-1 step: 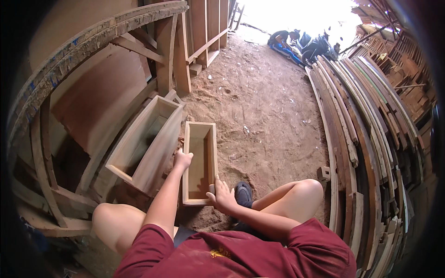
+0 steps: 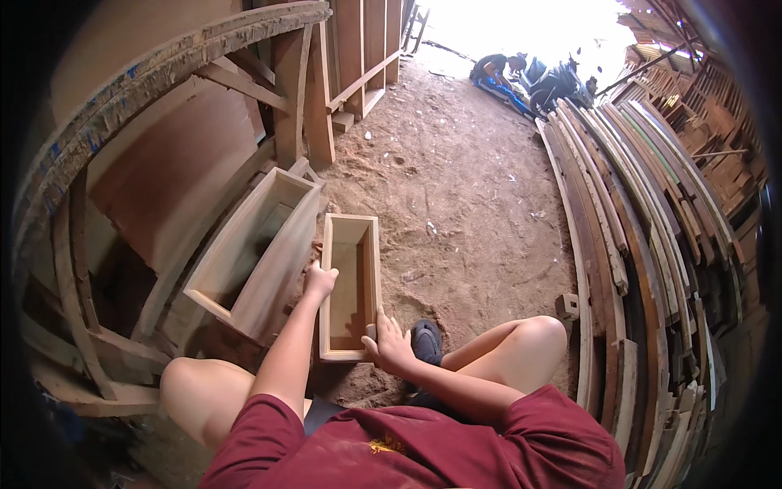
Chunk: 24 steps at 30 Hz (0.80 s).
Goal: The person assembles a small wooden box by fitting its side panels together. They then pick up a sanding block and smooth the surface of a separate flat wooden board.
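Observation:
A narrow, open-topped wooden box (image 2: 325, 318) of pale wood stands on the ground between my legs, its long sides pointing away from me. My left hand (image 2: 320, 281) is closed round the top edge of its left side. At the near right corner lies my right hand (image 2: 392, 345), its fingers fairly straight along the outer side. A small grey-brown piece (image 2: 371, 332) shows between that hand's thumb and fingers at the rim; its kind cannot be made out. Left of the box, a longer open wooden box (image 2: 277, 261) rests tilted beside a wooden frame.
The curved-looking wooden frame (image 2: 183, 45) rises at the left. Stacked long planks (image 2: 603, 244) line the right side, with a small block (image 2: 568, 306) beside them. Sandy ground (image 2: 464, 204) stretches ahead. Far off, a person (image 2: 494, 73) crouches by a motorbike (image 2: 554, 85).

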{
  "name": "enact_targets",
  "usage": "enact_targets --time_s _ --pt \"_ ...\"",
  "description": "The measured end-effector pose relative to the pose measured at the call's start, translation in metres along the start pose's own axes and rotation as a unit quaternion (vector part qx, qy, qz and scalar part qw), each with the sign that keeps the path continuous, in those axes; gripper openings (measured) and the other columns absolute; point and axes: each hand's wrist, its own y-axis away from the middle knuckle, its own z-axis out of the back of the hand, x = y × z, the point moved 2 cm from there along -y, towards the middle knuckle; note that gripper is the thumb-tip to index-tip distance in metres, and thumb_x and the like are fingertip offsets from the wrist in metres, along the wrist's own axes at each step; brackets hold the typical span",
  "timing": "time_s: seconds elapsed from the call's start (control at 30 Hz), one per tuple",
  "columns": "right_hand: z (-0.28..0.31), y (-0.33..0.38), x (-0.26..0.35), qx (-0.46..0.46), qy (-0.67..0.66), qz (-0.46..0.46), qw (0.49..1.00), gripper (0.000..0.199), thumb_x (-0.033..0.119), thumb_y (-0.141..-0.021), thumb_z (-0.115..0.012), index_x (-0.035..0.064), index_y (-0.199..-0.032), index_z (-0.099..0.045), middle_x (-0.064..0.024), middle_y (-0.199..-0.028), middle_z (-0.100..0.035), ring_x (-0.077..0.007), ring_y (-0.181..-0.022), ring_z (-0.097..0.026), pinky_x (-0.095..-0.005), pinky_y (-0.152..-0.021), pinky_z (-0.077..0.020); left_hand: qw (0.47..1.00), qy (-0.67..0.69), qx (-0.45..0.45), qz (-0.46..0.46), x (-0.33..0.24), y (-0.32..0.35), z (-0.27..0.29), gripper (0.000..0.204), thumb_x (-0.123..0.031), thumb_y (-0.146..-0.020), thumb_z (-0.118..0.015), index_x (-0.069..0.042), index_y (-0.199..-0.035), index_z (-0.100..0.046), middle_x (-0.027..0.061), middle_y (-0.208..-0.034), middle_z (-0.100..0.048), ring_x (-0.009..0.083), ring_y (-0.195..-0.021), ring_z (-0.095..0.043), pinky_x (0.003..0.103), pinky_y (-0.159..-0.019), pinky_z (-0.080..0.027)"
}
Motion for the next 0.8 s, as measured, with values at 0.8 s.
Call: enact_targets --time_s 0.8 --pt "0.017 -0.05 -0.015 -0.048 -0.094 -0.023 0.994 0.085 0.046 -0.098 -0.049 -0.002 -0.154 -0.007 -0.022 -0.135 -0.05 -0.0405 -0.127 -0.045 -0.0661 -0.103 -0.0314 0.999 0.002 -0.037 -0.018 0.003 -0.005 0.0 0.058 -0.029 -0.072 -0.064 0.002 -0.121 -0.061 0.0248 -0.115 -0.067 0.0361 -0.111 -0.064 0.042 -0.097 -0.049"
